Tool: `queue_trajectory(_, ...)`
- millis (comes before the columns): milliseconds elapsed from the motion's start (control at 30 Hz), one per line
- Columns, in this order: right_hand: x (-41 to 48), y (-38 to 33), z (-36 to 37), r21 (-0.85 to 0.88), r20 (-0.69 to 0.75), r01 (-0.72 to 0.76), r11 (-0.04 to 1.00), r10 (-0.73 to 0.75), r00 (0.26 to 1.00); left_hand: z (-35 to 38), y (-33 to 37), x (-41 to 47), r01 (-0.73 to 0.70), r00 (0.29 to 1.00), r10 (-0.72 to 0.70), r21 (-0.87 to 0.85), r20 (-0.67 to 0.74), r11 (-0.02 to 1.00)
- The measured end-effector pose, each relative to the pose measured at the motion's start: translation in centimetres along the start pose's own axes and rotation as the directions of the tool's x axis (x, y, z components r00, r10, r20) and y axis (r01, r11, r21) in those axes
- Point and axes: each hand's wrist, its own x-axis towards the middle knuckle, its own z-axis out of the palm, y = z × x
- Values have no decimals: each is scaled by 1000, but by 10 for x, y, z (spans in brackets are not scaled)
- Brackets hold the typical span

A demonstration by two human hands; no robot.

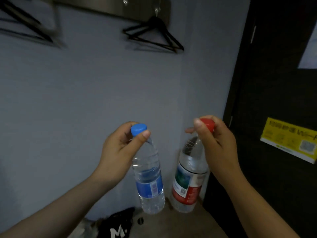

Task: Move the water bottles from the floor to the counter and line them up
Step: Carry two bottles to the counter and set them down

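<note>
Blue bottle (149,182) pinched by its cap (139,129), hanging below left hand (118,152). Red bottle (188,182) gripped likewise under right hand (217,145), just beside.

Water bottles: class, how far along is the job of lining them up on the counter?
Done: both bottles appear lifted. In hand: the left hand pinches the blue-capped bottle by its cap; the right hand grips the red-capped bottle likewise. Left: setting both down in a line; no lined-up bottles show yet.
</note>
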Motion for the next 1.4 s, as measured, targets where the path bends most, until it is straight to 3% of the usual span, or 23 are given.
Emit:
queue_trajectory(200, 26, -30, 31, 204, 138, 67, 977, -96, 986, -18, 43, -14, -48, 970, 59, 55, -236, 997)
queue_trajectory(567, 8, -132, 157, 558, 300, 77, 826, -287, 910, -141, 120, -72, -74, 863, 239, 355, -446, 932)
queue_trajectory(900, -85, -280, 292, 788, 410, -37, 614, -480, 776, -284, 232, -195, 124, 706, 378, 630, -599, 767)
queue_trajectory(1133, -176, -375, 367, 850, 465, -172, 498, -554, 691, -365, 295, -288, 277, 588, 426, 666, -688, 693)
queue_trajectory(1400, -235, -438, 453, 855, 508, -263, 447, -620, 598, -442, 317, -340, 394, 499, 495, 695, -711, 601)
